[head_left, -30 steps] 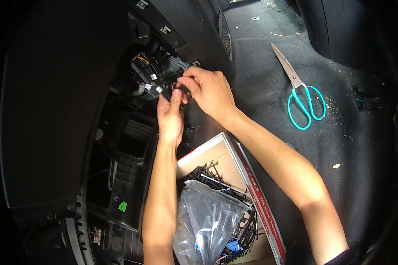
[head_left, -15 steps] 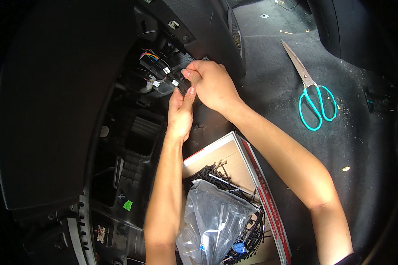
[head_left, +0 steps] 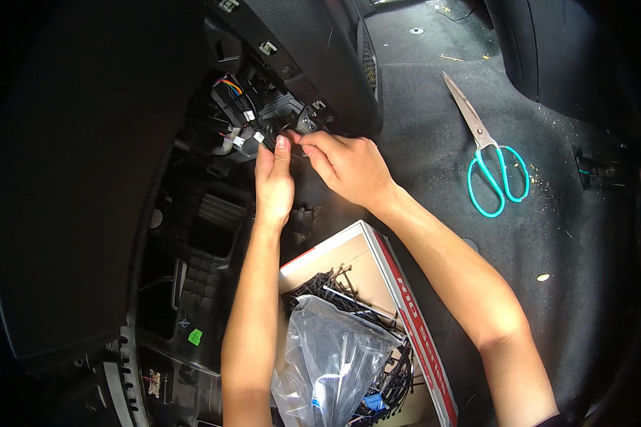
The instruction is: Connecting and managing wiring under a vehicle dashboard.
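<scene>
Under the dark dashboard (head_left: pixel 313 50) of a car, two bare hands meet at a bunch of wires (head_left: pixel 243 114). The left hand (head_left: pixel 274 181) reaches up with its fingers straight and close together, and the fingertips press against the wires near some small white plugs (head_left: pixel 253 135). The right hand (head_left: pixel 349 167) comes in from the right side. Its thumb and first finger are pinched tight on a thin black thing right at the wires, but it is too small to tell what it is. The two hands touch each other at the fingertips. Some of the wires have bright colours, like blue, red and yellow, and they sit just above the hands inside the open black panel.

Below the arms lies an open cardboard box (head_left: pixel 377 256) with a red and white side. Inside it is a heap of black cable ties (head_left: pixel 327 285) and a clear plastic bag (head_left: pixel 335 356) on top of them. The box sits between the two forearms.

On the grey carpet floor (head_left: pixel 434 142), well apart from the hands on the right, lies a pair of scissors (head_left: pixel 488 153) with teal handles. The blades are shut and point up and to the left. Small crumbs of dirt are scattered on the carpet near them.
</scene>
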Demonstrator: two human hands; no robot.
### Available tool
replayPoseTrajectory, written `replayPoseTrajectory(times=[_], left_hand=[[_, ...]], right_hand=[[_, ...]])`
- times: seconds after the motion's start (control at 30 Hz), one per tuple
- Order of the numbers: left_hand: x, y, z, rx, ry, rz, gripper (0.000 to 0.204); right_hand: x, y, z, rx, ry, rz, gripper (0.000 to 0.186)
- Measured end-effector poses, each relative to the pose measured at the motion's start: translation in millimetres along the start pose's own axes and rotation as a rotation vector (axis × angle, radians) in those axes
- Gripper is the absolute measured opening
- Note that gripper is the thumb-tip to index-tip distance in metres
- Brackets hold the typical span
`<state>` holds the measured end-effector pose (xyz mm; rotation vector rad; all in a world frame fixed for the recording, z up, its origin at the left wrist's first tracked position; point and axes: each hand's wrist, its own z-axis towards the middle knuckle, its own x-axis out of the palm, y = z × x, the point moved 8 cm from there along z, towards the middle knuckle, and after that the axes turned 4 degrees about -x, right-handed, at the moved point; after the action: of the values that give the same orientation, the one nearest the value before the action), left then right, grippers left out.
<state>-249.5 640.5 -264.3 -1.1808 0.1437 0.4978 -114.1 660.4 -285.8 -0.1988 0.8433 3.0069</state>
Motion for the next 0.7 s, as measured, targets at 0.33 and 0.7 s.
replayPoseTrajectory(times=[0.33, 0.7], left_hand=[[16, 5, 2, 0.088, 0.091, 0.309, 0.025], [1, 26, -3, -0.108, 0.157, -0.286, 0.031]], right_hand=[[9, 3, 31, 0.369, 0.18, -0.004, 0.031], [31, 7, 58, 0.374, 0.269, -0.14, 0.04]])
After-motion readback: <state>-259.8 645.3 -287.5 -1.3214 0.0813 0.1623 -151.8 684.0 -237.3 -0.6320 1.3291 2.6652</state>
